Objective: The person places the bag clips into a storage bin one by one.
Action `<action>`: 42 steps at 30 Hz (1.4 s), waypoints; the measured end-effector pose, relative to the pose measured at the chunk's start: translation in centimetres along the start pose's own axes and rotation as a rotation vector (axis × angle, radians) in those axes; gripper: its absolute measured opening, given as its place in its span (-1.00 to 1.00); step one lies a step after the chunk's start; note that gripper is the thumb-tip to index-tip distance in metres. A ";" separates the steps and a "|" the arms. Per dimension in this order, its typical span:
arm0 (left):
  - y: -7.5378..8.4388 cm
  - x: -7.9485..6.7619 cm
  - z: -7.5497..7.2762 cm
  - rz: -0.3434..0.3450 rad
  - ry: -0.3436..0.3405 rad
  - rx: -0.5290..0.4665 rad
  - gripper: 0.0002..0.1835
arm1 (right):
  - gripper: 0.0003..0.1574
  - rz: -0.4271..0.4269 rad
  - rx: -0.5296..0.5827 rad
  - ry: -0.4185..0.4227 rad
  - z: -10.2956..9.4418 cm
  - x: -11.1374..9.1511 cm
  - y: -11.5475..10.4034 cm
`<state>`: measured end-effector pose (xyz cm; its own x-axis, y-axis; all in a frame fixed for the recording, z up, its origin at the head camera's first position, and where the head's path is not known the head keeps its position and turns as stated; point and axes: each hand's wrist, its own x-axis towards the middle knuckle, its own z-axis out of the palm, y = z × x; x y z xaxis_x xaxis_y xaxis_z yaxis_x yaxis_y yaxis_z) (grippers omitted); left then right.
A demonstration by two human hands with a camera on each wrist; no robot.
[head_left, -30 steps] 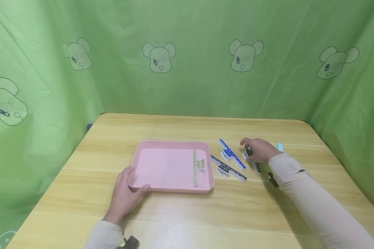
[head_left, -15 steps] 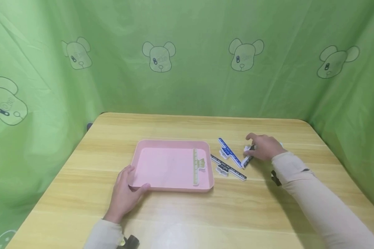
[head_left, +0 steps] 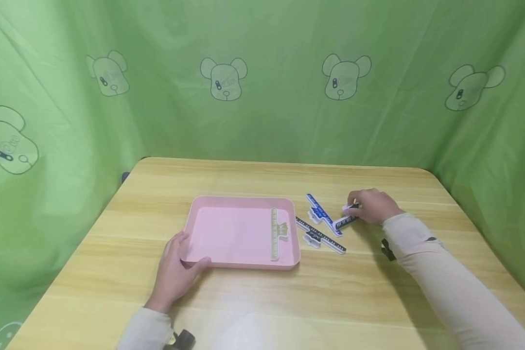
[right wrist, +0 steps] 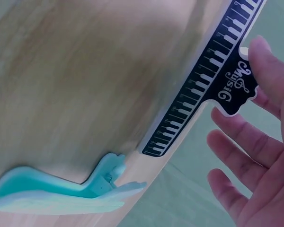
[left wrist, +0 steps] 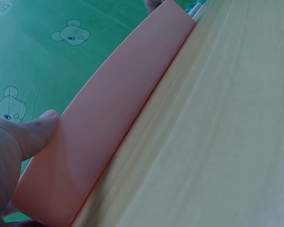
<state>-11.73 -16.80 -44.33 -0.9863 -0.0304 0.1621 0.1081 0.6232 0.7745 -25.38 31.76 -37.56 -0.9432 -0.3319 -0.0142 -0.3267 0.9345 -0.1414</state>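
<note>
My right hand (head_left: 374,206) pinches a black sheet-music clip (right wrist: 191,99) with a piano-key print by its "Music" tab. In the head view this clip's far end reaches over the lower end of a blue clip (head_left: 321,213). A second black clip (head_left: 325,240) lies on the table beside the pink tray (head_left: 232,233), one end against its right wall. Inside the tray, near the right side, is a gold-green clip (head_left: 274,238). My left hand (head_left: 175,272) grips the tray's near left corner, thumb on the front rim (left wrist: 61,118).
A teal clip (right wrist: 61,194) lies on its side on the wooden table (head_left: 262,306) below the right hand; the head view hides it behind that hand. Green curtains (head_left: 271,126) with bear-head prints hang around the table.
My right hand has picked at the black clip and turned it, its free end swinging leftward toward the blue clip. My left hand and the tray stay in place.
</note>
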 end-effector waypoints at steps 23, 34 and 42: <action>0.2 0.1 -0.1 -0.016 -0.015 0.004 -0.09 | -0.62 0.197 0.079 -0.149 0.4 -0.8 0.4; 0.1 0.0 0.0 -0.015 -0.011 0.005 -0.08 | -0.69 0.088 0.165 -0.047 1.6 -1.5 0.5; -0.1 0.0 0.2 -0.009 0.003 0.007 -0.07 | -0.10 0.014 0.222 -0.035 1.8 -2.2 1.7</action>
<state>-11.79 -16.71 -44.46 -0.9869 -0.0383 0.1564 0.0979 0.6282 0.7719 -23.75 33.84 -39.60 -0.9437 -0.3266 -0.0521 -0.2882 0.8892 -0.3553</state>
